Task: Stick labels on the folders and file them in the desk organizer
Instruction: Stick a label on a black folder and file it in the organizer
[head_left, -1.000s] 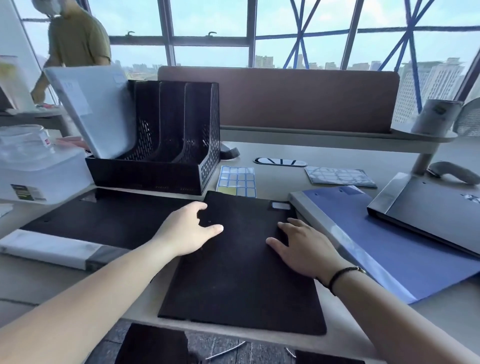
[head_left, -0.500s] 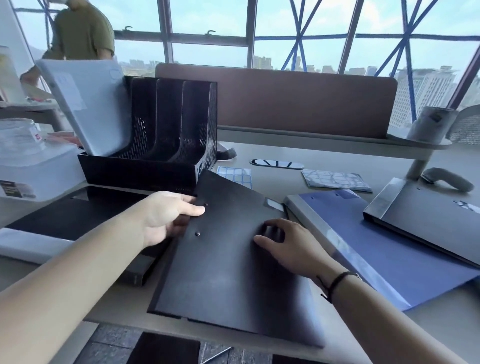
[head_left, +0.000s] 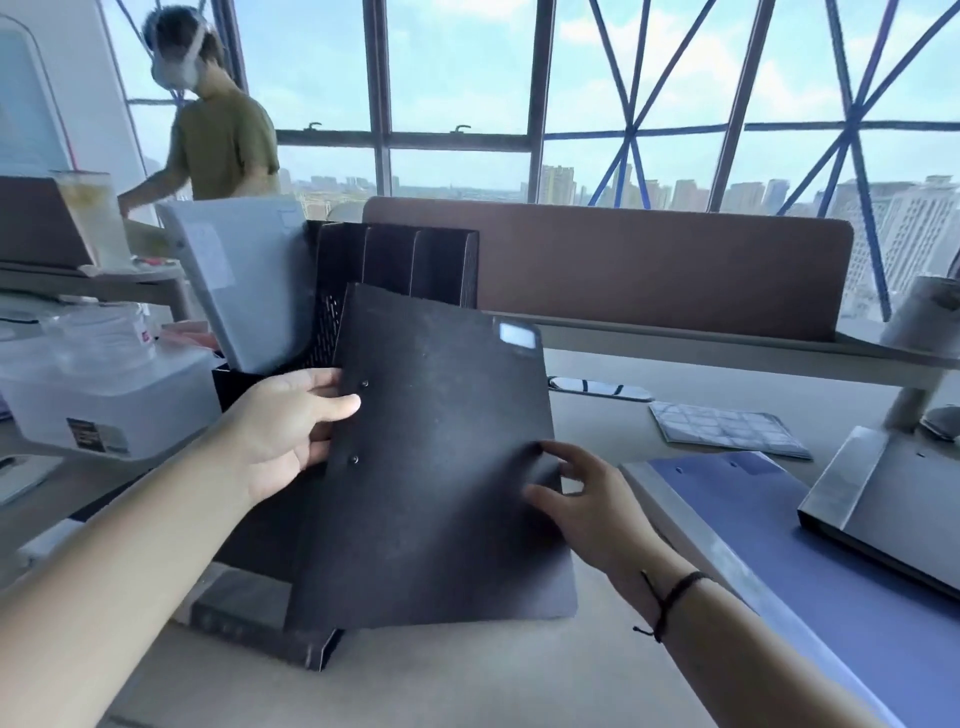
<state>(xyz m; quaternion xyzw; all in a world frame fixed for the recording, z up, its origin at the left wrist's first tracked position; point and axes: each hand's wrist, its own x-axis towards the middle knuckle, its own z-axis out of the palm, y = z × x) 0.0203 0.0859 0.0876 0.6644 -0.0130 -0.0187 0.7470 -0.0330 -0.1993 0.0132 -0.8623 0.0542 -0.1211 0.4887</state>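
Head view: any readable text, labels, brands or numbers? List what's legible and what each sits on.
None is legible.
Label on the black folder: looks blank, glare.
Sticker on the clear plastic box: print too blurred.
Sheet on the white folder in the desk organizer: too faint.
Label sheet on the desk: no visible print.

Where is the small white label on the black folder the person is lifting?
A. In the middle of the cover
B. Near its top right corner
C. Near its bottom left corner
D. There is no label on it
B: the white label sits near the top right corner of the black folder, which the left hand holds at its left edge.
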